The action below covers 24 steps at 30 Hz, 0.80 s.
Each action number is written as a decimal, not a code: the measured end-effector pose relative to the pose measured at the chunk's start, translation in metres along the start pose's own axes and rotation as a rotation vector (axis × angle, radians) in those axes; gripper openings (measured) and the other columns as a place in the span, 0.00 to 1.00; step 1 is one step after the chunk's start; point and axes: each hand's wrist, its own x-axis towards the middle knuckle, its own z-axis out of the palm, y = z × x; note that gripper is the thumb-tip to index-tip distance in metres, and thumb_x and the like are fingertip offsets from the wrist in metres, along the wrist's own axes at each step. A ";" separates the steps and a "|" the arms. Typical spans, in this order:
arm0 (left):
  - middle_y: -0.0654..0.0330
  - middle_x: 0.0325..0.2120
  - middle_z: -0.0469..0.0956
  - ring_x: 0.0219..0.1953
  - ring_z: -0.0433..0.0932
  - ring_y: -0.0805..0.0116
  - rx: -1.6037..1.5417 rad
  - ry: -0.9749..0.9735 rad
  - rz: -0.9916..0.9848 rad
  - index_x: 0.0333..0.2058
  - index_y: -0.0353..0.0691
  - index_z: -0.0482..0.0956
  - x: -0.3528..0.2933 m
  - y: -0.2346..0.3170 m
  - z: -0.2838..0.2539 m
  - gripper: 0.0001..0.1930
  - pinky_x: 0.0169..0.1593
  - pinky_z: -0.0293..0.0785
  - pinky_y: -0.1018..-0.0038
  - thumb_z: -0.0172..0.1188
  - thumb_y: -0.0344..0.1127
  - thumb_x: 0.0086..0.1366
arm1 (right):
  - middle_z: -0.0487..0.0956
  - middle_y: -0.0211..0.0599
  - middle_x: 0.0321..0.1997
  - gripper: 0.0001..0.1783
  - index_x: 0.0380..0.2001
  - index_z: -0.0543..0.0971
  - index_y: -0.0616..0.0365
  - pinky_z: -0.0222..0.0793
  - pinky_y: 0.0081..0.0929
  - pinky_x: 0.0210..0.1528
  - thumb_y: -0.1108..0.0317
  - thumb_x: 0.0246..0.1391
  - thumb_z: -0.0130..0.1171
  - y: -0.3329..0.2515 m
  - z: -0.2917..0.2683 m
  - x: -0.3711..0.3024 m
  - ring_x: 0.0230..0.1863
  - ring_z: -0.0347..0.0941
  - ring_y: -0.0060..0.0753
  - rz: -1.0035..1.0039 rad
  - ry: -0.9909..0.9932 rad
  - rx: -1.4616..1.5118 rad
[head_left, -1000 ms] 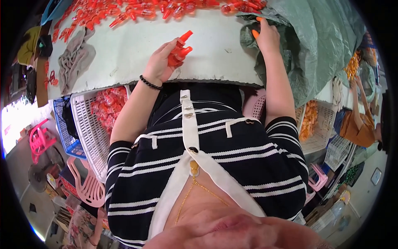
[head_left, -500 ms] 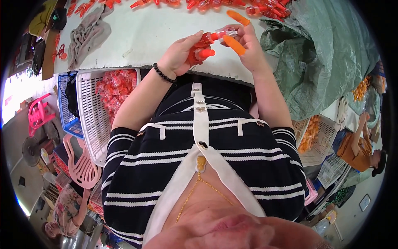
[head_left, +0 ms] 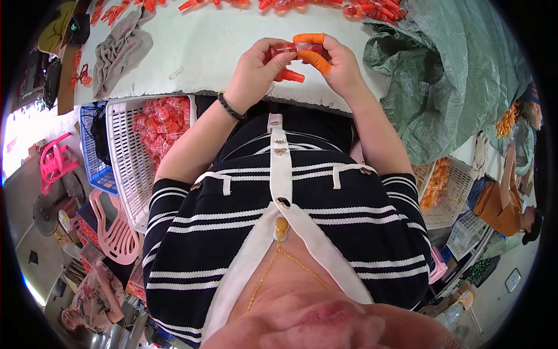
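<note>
My left hand (head_left: 254, 70) is closed round small translucent red plastic pieces. One red plastic piece (head_left: 282, 50) lies level between both hands, while a second tapered red tube (head_left: 290, 75) sticks out below the left fingers. Orange finger covers sit on the thumb and forefinger of my right hand (head_left: 343, 65). Those two fingers pinch the right end of the level piece, where a paler, clear part (head_left: 303, 47) shows between them. My palms hide the rest of the pieces. Both hands are just above the white tabletop (head_left: 203, 58).
Several red plastic pieces (head_left: 375, 10) lie along the table's far side. A grey cloth (head_left: 119, 55) is at the left, and a green sheet (head_left: 430, 87) covers the right. A white basket (head_left: 125, 139) of red parts stands below left; another basket (head_left: 447, 203) holds orange parts.
My right hand has moved left, and its covered thumb and forefinger have closed on the clear end of the red piece. The left hand has turned slightly, still holding its pieces.
</note>
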 end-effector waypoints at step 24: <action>0.60 0.30 0.78 0.28 0.76 0.70 -0.357 0.132 -0.283 0.46 0.34 0.70 0.025 -0.020 -0.016 0.21 0.29 0.70 0.77 0.51 0.49 0.67 | 0.77 0.41 0.43 0.17 0.44 0.75 0.53 0.70 0.37 0.44 0.65 0.50 0.62 0.017 -0.156 -0.079 0.41 0.73 0.45 0.168 0.451 -1.300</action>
